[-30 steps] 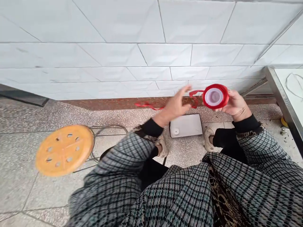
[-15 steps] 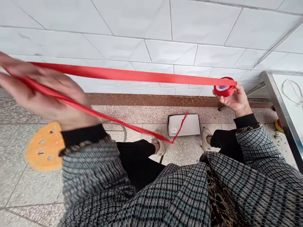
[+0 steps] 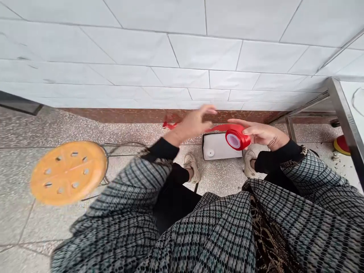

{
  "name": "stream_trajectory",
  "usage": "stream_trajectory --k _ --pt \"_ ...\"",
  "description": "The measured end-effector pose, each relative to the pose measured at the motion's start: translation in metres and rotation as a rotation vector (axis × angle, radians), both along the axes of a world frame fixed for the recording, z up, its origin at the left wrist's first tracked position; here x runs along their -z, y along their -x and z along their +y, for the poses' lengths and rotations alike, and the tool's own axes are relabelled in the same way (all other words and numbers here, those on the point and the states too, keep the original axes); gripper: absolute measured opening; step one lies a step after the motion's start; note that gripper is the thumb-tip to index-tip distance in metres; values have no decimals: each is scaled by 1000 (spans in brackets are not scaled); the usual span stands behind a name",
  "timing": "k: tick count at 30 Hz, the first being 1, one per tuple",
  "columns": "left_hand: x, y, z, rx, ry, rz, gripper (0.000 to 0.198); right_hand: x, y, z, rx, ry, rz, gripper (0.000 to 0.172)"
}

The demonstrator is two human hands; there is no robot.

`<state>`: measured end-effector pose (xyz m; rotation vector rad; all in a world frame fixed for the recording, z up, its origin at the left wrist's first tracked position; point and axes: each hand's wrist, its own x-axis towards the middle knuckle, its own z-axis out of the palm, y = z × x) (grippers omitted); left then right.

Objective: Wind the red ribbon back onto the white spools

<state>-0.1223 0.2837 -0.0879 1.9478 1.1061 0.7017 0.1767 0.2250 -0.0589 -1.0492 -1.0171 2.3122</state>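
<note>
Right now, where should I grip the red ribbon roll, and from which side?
Probably the roll's outer rim, coming from the right, where the right hand sits: the pale core faces up-left and the loose ribbon leaves over the top toward the left.

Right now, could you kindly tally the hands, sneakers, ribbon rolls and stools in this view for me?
Hands: 2 (left hand, right hand)
Sneakers: 2 (left sneaker, right sneaker)
Red ribbon roll: 1
Orange round stool: 1
Total: 6
</note>
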Motion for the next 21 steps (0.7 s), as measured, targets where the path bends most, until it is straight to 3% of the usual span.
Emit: stream_trajectory --k 2,5,9,14,18,21 --pt "20 -36 -36 154 -65 -136 56 2 7 -4 -22 -10 -41 83" --pt "37 -51 -67 187 -54 -277 57 6 12 -8 -54 -29 -54 90" --pt "36 -29 -64 231 54 -223 53 11 12 -12 -64 -24 -63 93" --pt "35 -15 -61 378 -193 -21 64 27 11 -12 -68 32 -72 89" --pt "52 -18 -66 283 -355 133 35 30 11 -12 -54 75 -112 85" --pt "64 -14 -64 263 -379 141 28 25 14 -14 -47 75 -104 82"
